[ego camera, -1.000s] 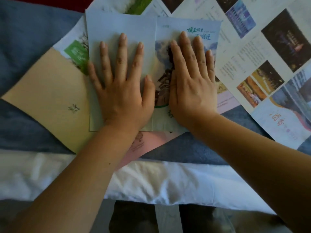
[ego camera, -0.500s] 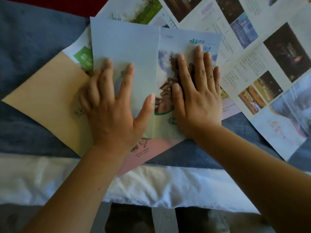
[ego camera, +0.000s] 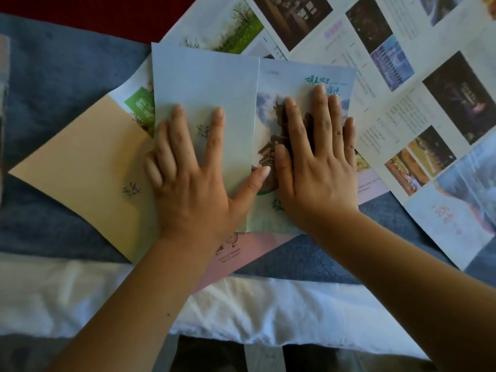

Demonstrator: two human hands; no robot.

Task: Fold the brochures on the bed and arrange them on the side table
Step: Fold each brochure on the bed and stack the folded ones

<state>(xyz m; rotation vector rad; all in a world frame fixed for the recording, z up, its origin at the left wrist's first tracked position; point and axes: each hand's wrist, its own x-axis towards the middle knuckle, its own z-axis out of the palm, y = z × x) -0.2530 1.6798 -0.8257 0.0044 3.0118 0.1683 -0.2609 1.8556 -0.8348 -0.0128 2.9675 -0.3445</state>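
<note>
A pale blue brochure (ego camera: 204, 84) lies on the bed, its left panel folded over a right panel printed with a pagoda picture and green writing. My left hand (ego camera: 193, 183) presses flat on the folded left panel, with the outer fingers over its left edge and the thumb reaching the crease. My right hand (ego camera: 316, 167) lies flat, fingers spread, on the pagoda panel. Neither hand grips anything. Under the blue brochure a tan and pink unfolded brochure (ego camera: 80, 170) sticks out to the left and below.
Large unfolded brochures (ego camera: 418, 108) with dark photos and text cover the bed to the right and behind. A blue blanket (ego camera: 53, 76) covers the bed, with a white sheet (ego camera: 241, 312) along the near edge. The side table is not in view.
My left hand has slid leftward and down across the folded panel, toward its left edge. My right hand stays pressed on the pagoda panel, drawn slightly toward me.
</note>
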